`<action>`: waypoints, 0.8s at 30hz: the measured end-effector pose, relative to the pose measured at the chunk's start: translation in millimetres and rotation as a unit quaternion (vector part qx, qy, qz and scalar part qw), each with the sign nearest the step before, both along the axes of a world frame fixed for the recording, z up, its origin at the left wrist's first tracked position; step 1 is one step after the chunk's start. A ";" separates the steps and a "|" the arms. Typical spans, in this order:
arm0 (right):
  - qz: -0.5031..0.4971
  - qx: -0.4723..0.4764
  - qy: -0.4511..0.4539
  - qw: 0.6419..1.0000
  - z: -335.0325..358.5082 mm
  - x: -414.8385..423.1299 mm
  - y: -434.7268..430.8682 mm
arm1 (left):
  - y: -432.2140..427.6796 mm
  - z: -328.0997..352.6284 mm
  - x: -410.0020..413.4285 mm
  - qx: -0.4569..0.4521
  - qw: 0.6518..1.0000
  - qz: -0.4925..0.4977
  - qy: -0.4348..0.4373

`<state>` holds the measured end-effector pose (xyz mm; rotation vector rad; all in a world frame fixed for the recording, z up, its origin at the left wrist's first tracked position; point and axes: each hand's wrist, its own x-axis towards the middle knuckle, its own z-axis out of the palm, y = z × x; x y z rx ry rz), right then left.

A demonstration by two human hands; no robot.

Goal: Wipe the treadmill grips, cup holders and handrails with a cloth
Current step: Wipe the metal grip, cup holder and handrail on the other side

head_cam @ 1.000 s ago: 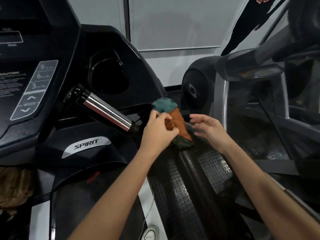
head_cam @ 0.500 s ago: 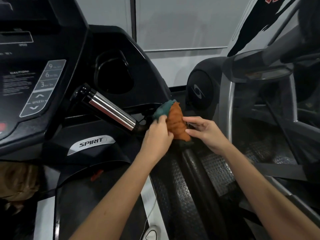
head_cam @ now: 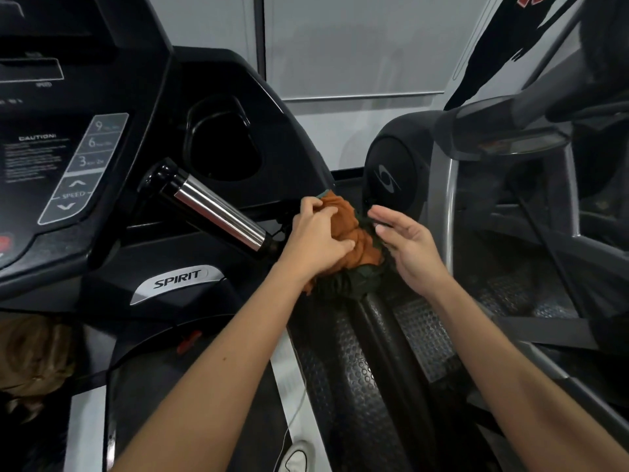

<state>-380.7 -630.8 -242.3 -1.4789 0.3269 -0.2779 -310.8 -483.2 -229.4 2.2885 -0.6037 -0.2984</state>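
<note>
A: Biggest first: Spirit treadmill console (head_cam: 85, 165) across 9 to 11 o'clock. Then the dimpled black handrail (head_cam: 357, 369), running from 6 o'clock up to centre.

B: Agreed. Next the cup holder (head_cam: 221, 144), 11 o'clock off centre, dark inside. Below it the chrome grip (head_cam: 218, 212), slanting down toward centre.

A: And the cloth (head_cam: 354, 240)?

B: Dead centre, bunched on the top end of the handrail, orange uppermost, dark green beneath. Just at 3 o'clock of the chrome grip's lower end.

A: Hands?

B: Clamped on the orange part: left hand (head_cam: 316, 240), fingers curled into the folds. At the cloth's 3 o'clock: right hand (head_cam: 408, 247), fingers straight, holding nothing. Cannot tell whether its palm brushes the green edge.

A: Risks from here?

B: Probably a tight wad skating over the dimples and cleaning only the crests. Could also slip off the rail's far side toward the neighbouring machine (head_cam: 391, 178), with only one hand gripping.

A: Against half a second back?

B: Right hand then pinching the orange fold, now let go and spread. Left hand further over the cloth, teal corner nearly hidden.
</note>
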 end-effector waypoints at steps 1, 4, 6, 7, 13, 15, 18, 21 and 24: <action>-0.008 0.004 0.005 1.000 -0.9 -1.0 -1.0 | -0.4 -0.3 -0.3 -0.011 1.000 0.012 -0.002; -0.029 0.016 0.020 0.999 -6.2 -10.9 -5.0 | 1.9 -3.6 -12.2 -0.057 0.998 0.033 -0.012; -0.038 0.035 0.029 0.998 -10.2 -17.4 -7.7 | 6.9 -8.3 -29.3 -0.088 0.995 0.030 -0.021; -0.040 0.041 0.032 0.998 -12.1 -19.1 -8.3 | 9.9 -11.9 -39.7 -0.108 0.993 0.028 -0.026; -0.003 0.013 0.078 0.997 -12.5 -22.9 5.1 | 13.3 -30.1 -59.5 -0.222 0.967 0.127 -0.018; 0.021 0.000 0.092 0.996 -14.7 -23.6 10.7 | 2.9 -26.3 -41.0 -0.215 0.966 0.142 -0.002; 0.047 -0.088 0.094 0.990 -18.9 -24.5 11.6 | -11.0 -21.8 -21.2 -0.199 0.965 0.157 0.065; 0.068 -0.128 0.077 0.986 -18.7 -24.9 12.6 | -12.0 -26.5 -24.9 -0.233 0.954 0.169 0.087; 0.070 -0.143 0.065 0.985 -19.2 -26.5 12.9 | -2.9 -37.7 -43.9 -0.264 0.943 0.176 0.104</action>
